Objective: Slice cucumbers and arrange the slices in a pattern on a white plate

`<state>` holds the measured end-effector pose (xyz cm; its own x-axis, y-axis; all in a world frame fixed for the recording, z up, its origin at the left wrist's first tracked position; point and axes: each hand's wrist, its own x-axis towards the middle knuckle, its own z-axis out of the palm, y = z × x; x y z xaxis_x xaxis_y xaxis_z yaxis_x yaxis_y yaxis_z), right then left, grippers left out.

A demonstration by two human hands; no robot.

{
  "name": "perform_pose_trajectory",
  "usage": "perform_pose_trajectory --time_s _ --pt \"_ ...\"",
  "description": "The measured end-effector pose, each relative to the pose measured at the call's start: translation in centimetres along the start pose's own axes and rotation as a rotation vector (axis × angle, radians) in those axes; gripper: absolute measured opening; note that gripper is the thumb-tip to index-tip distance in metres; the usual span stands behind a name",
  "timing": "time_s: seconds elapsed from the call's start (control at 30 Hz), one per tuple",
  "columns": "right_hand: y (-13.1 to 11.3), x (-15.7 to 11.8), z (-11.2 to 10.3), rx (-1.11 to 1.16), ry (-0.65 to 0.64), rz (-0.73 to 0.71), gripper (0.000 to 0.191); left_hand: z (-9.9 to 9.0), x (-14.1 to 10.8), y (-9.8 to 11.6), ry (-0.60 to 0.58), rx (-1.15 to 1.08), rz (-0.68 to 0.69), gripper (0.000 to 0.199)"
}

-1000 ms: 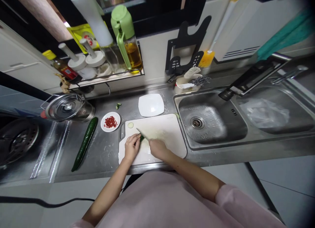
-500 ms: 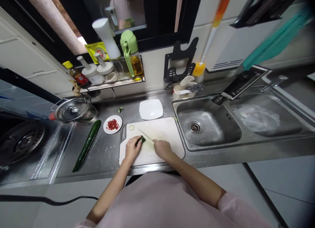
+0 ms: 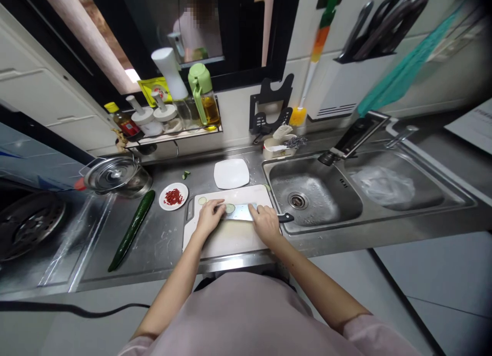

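On the white cutting board (image 3: 230,243), my left hand (image 3: 209,217) is closed around a short cucumber piece, mostly covered by the fingers. A pale round cucumber face (image 3: 229,208) shows beside the fingertips, against the blade; whether it is a loose slice I cannot tell. My right hand (image 3: 266,222) grips a cleaver (image 3: 241,212) where blade and handle meet, its broad side turned up and its black handle end sticking out to the right. Another cucumber slice (image 3: 202,200) lies near the board's upper left corner. A whole cucumber (image 3: 132,230) lies on the counter at left.
Behind the board are a white square plate (image 3: 231,174), a small dish (image 3: 185,204) of chopped red pieces and cucumber scraps (image 3: 186,175). A steel pot (image 3: 132,179) stands at left, below a seasoning rack (image 3: 180,133). The sink (image 3: 319,212) borders the board's right side.
The cleaver has turned from edge-on to broad side up, and its handle now points right. My right hand has shifted along it. The pale cucumber face has come into view.
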<state>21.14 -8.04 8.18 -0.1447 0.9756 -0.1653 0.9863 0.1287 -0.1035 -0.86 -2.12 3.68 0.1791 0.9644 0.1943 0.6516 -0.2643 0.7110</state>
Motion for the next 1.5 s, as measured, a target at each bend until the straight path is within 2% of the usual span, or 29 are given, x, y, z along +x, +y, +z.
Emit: perform_pose_trajectory --time_s 0.1,0.27,0.33,0.53,0.67,0.8,1.03,1.27,1.37,1.5 --pt "-0.2 -0.3 0.0 -0.006 0.032 -0.019 0.047 0.1 0.1 0.7 -0.069 0.052 0.059 0.02" --pt "-0.3 -0.6 0.2 -0.017 0.031 -0.033 0.047 0.3 -0.4 1.2 -0.053 0.076 0.077 0.013" --pt "-0.2 -0.7 0.4 -0.023 0.02 -0.026 0.046 0.7 -0.5 1.0 -0.036 0.051 0.039 0.01" --pt "0.5 -0.9 1.3 -0.055 0.009 0.02 0.042 1.9 0.8 -2.1 0.068 -0.096 -0.372 0.015" --pt "1.0 -0.8 1.9 -0.067 0.031 0.037 0.04 1.0 2.4 -4.6 0.114 0.043 -0.571 0.015" --pt "1.3 -0.4 2.4 -0.058 0.048 0.046 0.039 -0.1 3.6 -6.0 0.088 0.206 -0.694 0.015" --pt "1.3 -0.1 2.7 -0.047 0.03 0.067 0.041 -0.5 4.2 -6.9 0.052 0.364 -0.702 0.018" --pt "1.3 0.1 2.6 -0.024 -0.009 0.094 0.042 -0.6 4.1 -7.1 0.103 0.378 -0.669 0.017" --pt "1.2 0.1 2.3 0.021 -0.034 0.121 0.039 -0.7 3.8 -7.1 0.204 0.282 -0.676 0.018" --pt "0.8 0.3 2.2 0.209 -0.093 0.209 0.031 -0.5 2.1 -6.5 0.469 0.06 -0.611 0.027"
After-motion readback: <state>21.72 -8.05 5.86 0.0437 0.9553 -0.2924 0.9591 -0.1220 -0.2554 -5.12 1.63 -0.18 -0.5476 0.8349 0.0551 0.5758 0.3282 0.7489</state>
